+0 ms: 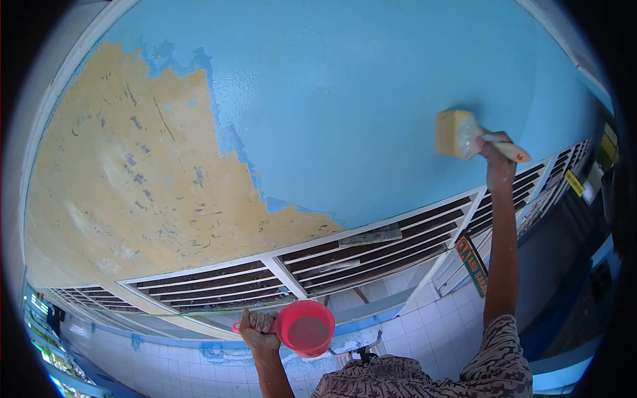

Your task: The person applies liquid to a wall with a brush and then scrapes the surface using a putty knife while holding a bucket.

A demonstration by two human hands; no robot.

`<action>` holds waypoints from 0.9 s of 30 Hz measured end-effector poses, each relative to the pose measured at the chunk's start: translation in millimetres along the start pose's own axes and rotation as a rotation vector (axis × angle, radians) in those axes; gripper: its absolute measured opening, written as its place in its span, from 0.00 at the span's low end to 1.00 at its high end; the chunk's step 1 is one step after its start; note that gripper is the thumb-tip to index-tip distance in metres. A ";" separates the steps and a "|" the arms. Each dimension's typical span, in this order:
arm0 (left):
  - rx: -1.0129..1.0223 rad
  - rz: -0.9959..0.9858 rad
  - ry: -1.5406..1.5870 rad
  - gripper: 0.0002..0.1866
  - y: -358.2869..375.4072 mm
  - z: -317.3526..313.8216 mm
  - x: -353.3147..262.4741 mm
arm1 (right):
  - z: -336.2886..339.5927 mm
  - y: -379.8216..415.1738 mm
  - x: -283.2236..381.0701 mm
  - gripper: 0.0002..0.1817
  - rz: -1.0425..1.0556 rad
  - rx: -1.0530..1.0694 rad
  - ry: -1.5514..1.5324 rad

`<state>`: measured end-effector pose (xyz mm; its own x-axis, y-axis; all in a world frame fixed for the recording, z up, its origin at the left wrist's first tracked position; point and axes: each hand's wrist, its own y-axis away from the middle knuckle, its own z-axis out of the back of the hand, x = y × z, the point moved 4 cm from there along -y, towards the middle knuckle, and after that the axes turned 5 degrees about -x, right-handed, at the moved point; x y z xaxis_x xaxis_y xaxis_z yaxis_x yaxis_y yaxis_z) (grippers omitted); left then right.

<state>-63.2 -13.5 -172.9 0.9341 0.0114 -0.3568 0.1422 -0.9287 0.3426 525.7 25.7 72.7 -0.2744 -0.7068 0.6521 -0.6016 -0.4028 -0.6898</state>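
Note:
My right hand (499, 158) is raised at the right and wrapped round the handle of a wide paintbrush (468, 136). The brush has pale yellow bristles and white smears near its ferrule, and the bristle end is right at the blue painted wall (345, 99). Low in the middle, my left hand (260, 330) grips the handle of a red plastic dipper (290, 330). A greyish layer shows inside the dipper's bowl. Left of the blue paint, a bare yellowish area (139, 179) with dark scuffs meets it along a jagged edge.
Slatted louvre vents (219, 286) in white frames run below the wall. A green sign (472, 265) with orange letters hangs near my right forearm, and a small yellow sign (574, 183) is farther right. White floor tiles (424, 331) lie far below, with blue stains in places.

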 end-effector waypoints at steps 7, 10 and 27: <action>-0.023 -0.030 0.023 0.27 -9.1 5.0 -0.3 | 38.2 -39.1 6.8 0.04 0.754 -0.587 0.370; 0.045 -0.007 -0.032 0.27 -15.7 -13.1 13.6 | -85.2 67.1 7.8 0.06 0.761 -0.285 0.476; 0.171 0.103 -0.001 0.27 -11.7 -62.0 33.7 | -80.7 -69.7 103.9 0.07 0.858 -0.508 0.144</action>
<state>-13.0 20.7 -135.0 0.9406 -0.0874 -0.3280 -0.0123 -0.9744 0.2245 478.6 27.3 214.0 -0.8329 -0.5509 0.0525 -0.3971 0.5289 -0.7501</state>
